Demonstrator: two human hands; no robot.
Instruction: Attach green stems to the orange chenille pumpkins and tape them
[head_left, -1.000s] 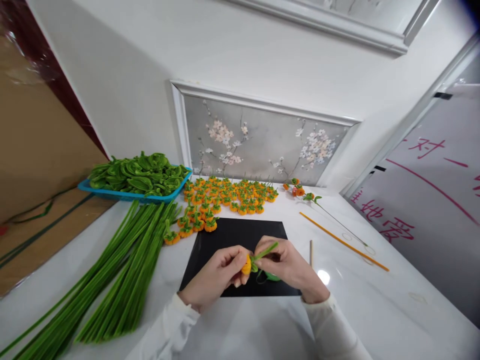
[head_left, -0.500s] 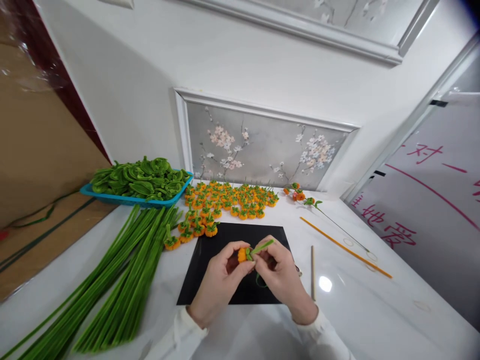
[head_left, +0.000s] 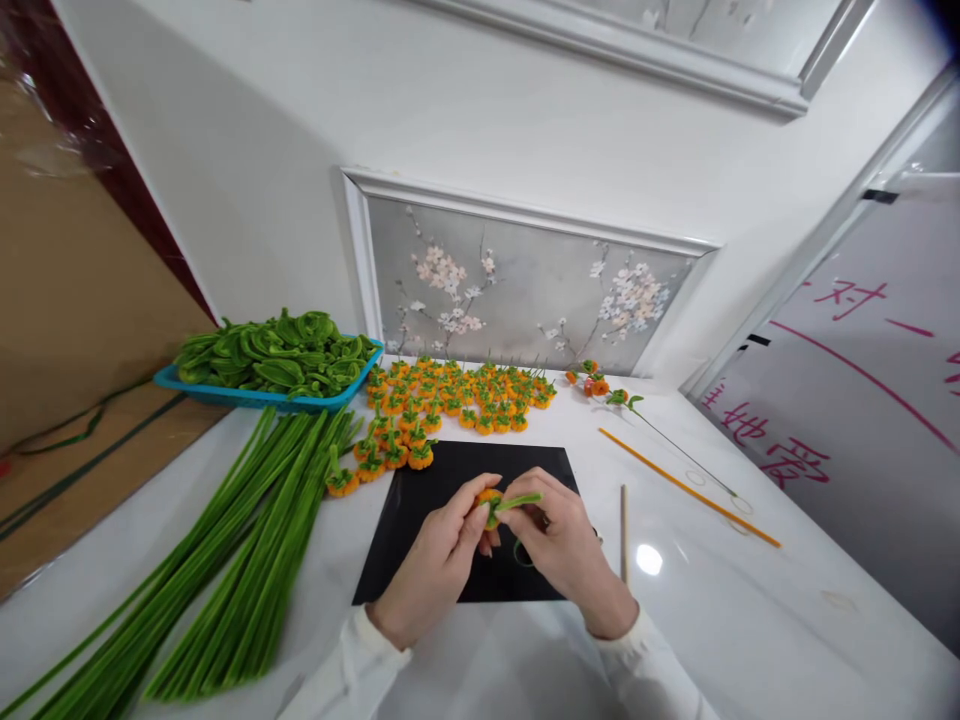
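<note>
Between my two hands, above a black mat (head_left: 420,540), is an orange pipe-cleaner pumpkin (head_left: 489,496) with a green top. My left hand (head_left: 439,550) is closed around its left side, thumb and fingers on the orange body. At its right, my right hand (head_left: 559,535) pinches a green pipe-cleaner piece (head_left: 523,500) that sticks out from the pumpkin's top. The right fingertips partly hide where the green piece joins. Several finished-looking orange pumpkins (head_left: 450,390) with green tops stand in rows behind the mat.
A blue tray (head_left: 217,393) of green pipe-cleaner leaves (head_left: 277,355) stands back left. Long green pipe cleaners (head_left: 247,560) lie in front of it. To the right lie a wooden stick (head_left: 624,530), an orange pipe cleaner (head_left: 690,487) and a wire-stemmed orange flower sprig (head_left: 596,385).
The pumpkin has turned in my left hand, so its green top now faces more toward me. My right fingers have shifted slightly left along the green piece.
</note>
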